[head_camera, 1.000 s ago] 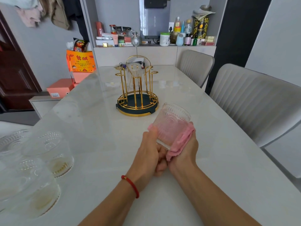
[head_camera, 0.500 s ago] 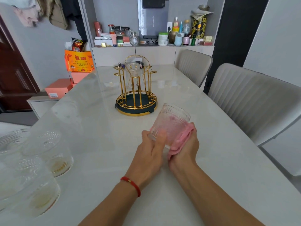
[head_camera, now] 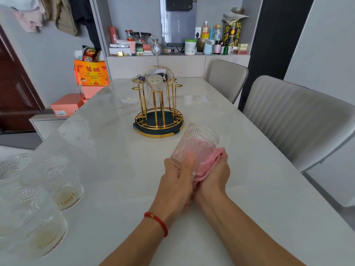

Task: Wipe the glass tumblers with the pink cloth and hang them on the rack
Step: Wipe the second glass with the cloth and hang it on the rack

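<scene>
Since the earlier frame, the tumbler (head_camera: 196,145) was turned in the left hand (head_camera: 177,181), fingers curled round it; cloth (head_camera: 208,163) was gripped by the right hand (head_camera: 214,176). Wiping was underway; hanging on the rack (head_camera: 158,104) at centre frame would follow.

Held above the table (head_camera: 240,198) near its middle: tumbler (head_camera: 196,145), mouth tilted away, left hand (head_camera: 177,184) on its near-left side, right hand (head_camera: 215,174) with the cloth (head_camera: 208,163) against its right side. Just behind it on the table: rack (head_camera: 158,104), one glass (head_camera: 154,84) upside down on a peg. Three more tumblers (head_camera: 53,181) at near-left table edge; two chairs (head_camera: 299,120) along the right side.
</scene>
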`<state>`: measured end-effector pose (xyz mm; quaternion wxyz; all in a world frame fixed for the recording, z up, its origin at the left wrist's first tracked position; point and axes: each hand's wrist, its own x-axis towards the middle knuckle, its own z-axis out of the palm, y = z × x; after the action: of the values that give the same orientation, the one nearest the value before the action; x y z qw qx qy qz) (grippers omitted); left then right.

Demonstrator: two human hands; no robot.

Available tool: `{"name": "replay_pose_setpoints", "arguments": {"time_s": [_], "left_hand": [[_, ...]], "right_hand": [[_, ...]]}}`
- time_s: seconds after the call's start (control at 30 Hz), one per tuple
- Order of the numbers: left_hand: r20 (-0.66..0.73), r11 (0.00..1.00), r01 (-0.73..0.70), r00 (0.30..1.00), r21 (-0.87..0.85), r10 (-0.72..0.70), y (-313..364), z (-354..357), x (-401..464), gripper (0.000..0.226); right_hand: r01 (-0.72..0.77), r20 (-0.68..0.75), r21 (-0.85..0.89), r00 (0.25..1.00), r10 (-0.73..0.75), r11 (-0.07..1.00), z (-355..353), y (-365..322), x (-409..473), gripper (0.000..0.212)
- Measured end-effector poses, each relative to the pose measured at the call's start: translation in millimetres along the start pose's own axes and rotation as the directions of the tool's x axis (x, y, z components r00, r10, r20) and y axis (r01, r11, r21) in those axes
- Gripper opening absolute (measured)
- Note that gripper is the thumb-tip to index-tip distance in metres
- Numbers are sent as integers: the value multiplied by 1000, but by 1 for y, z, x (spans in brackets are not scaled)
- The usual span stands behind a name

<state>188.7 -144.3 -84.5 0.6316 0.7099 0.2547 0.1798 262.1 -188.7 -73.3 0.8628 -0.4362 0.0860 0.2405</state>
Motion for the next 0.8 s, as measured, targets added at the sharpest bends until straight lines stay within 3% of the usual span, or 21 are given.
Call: {"name": "replay_pose_setpoints", "arguments": {"time_s": [0.07, 0.13, 0.2, 0.27, 0.37, 0.43, 0.5, 0.57, 0.63, 0.7, 0.8], "left_hand": [[24, 998, 36, 999, -58, -34, 2, 1, -1, 73], [146, 958, 203, 974, -203, -175, 5, -2, -2, 69], [295, 889, 354, 917, -289, -269, 6, -7, 2, 76], [374, 865, 418, 876, -277, -304, 7, -12, 4, 83], [326, 899, 405, 883, -167, -337, 8, -12, 3, 88], [191, 948, 305, 940, -88, -284, 6, -7, 0, 83], [115, 981, 175, 980, -89, -164, 4, -3, -1, 73], [137, 975, 168, 979, -143, -149, 2, -5, 0, 78], [292, 887, 377, 909, -268, -298, 6, -13, 0, 85], [471, 771, 532, 811, -349, -347, 10, -19, 1, 79], [508, 758, 561, 783, -332, -358, 9, -22, 4, 81]], "right_hand": [[-45, 37, 23, 998, 44, 999, -4, -1, 6, 47], [-79, 21, 49, 997, 78, 996, -5, -5, 6, 45], [-54, 23, 47, 998, 52, 997, -4, -11, 6, 43], [-44, 28, -14, 999, 44, 999, -2, -14, 5, 46], [-90, -35, -52, 996, 88, 995, -2, -18, 5, 66], [-69, -35, -63, 997, 67, 996, -6, -15, 9, 67], [-80, -15, -74, 997, 79, 994, -9, -8, 11, 60], [-16, -3, -77, 1000, 16, 997, -7, -6, 9, 48], [-37, 27, -73, 999, 39, 997, -6, -9, 10, 44], [-85, -21, -59, 996, 84, 995, -8, -14, 13, 45], [-92, -47, -62, 995, 89, 994, -8, -15, 20, 39]]}}
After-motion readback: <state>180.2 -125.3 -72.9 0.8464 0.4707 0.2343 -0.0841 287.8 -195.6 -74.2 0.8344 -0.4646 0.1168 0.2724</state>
